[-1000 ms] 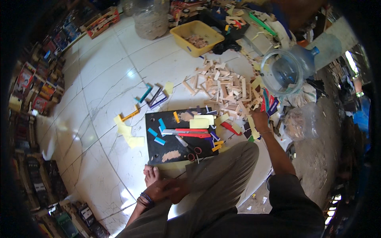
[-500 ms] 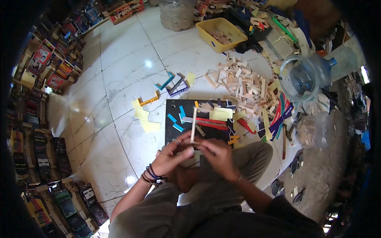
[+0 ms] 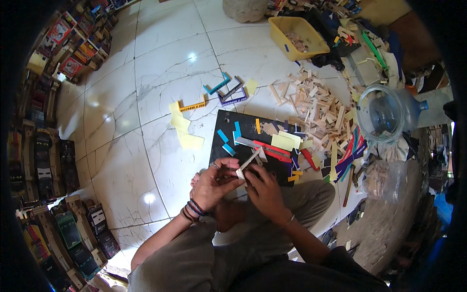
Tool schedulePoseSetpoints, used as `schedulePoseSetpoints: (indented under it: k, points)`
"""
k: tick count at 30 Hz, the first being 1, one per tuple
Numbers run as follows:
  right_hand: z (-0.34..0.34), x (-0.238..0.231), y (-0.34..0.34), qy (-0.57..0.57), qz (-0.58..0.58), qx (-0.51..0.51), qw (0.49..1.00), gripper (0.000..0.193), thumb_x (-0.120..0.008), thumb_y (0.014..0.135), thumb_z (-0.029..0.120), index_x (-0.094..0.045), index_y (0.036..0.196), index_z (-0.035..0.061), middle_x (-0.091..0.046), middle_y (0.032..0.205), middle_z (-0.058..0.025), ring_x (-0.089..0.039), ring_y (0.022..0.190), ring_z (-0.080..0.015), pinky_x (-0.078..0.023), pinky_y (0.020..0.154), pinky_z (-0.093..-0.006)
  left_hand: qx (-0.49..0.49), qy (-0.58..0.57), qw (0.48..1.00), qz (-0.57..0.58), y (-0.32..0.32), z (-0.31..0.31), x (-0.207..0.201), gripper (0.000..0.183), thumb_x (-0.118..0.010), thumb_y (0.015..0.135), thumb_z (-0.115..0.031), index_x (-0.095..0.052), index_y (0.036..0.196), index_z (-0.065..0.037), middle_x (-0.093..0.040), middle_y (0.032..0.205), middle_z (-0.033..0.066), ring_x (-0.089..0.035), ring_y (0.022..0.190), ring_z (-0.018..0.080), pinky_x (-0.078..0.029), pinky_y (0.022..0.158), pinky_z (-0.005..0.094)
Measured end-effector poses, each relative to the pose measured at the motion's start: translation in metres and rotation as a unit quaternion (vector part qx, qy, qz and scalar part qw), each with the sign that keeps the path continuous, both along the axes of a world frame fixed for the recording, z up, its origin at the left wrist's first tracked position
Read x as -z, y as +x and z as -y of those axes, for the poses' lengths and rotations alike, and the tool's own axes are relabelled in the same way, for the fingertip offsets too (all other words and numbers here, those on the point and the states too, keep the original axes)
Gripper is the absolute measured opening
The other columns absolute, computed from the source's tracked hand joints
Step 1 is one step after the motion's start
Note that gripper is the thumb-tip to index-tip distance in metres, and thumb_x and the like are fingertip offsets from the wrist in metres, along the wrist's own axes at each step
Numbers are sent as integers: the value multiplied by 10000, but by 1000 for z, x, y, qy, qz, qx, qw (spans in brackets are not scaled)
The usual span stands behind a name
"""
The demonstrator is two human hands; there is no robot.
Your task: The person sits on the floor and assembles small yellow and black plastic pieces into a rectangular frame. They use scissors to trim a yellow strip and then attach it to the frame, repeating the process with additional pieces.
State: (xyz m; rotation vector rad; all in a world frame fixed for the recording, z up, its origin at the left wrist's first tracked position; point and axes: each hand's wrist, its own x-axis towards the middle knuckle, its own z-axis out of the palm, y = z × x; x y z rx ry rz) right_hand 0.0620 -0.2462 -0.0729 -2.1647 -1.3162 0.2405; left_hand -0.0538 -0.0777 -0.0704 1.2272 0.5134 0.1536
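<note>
I sit on a white tiled floor with a black work board (image 3: pixel 228 124) in front of my knees. My left hand (image 3: pixel 214 182) and my right hand (image 3: pixel 265 187) meet over the board's near edge, both gripping a thin pale wooden stick (image 3: pixel 247 163) that tilts up to the right. A utility knife with a red handle (image 3: pixel 265 146) lies on the board just beyond my fingers, among blue, yellow and orange strips. A heap of pale wooden sticks (image 3: pixel 316 104) lies past the board's right corner.
A yellow tub (image 3: pixel 296 39) stands at the far right, a clear plastic jug (image 3: pixel 386 114) right of the heap. Yellow paper pieces (image 3: pixel 185 131) and coloured frames (image 3: pixel 226 90) lie left of the board. Shelves of small colourful toy trucks (image 3: pixel 53 160) line the left wall.
A second ago my right hand reached out to the right side and my left lay by my foot. Both then came together on the stick, which has tilted down from upright.
</note>
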Motion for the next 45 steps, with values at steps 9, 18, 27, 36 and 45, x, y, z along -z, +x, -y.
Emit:
schedulePoseSetpoints:
  k: [9,18,27,36,45]
  points:
    - [22,6,19,-23,17,119,992,485,-826,803,318,-654,1196,92,-558,1137,-107,-589,1063,-322,-468,909,-438,0,40,998,40,-1,-5,-18,549,-739,827,125,-527,1311,-25,-597,1197,25,-611,969,103,-531,948,289]
    - [28,0,26,-27,37,104,994,479,-840,785,294,-658,1178,90,-560,1146,-129,-584,1081,-331,-462,924,-450,25,371,926,69,-4,-16,-36,509,-726,806,103,-595,1268,-65,-659,1048,78,-701,946,192,-572,824,310]
    - [0,-3,99,4,113,151,982,451,-783,847,340,-660,1197,82,-585,1175,-124,-586,1098,-328,-419,956,-454,99,407,908,-16,-9,-15,-12,486,-713,829,54,-591,1282,-70,-691,1090,113,-708,988,268,-580,865,337]
    - [-17,7,84,-8,165,37,986,392,-740,883,293,-657,1193,68,-597,1162,-103,-604,1061,-284,-404,938,-419,54,394,918,10,-8,-20,-2,391,-749,854,-5,-613,1220,-30,-705,1136,131,-721,997,277,-590,852,356]
    - [4,2,68,22,50,90,994,224,-672,960,237,-550,1004,55,-650,894,-126,-638,821,-350,-479,766,-437,118,447,887,-6,9,-16,-6,366,-701,904,-17,-634,1263,-36,-649,1147,113,-737,904,266,-604,762,344]
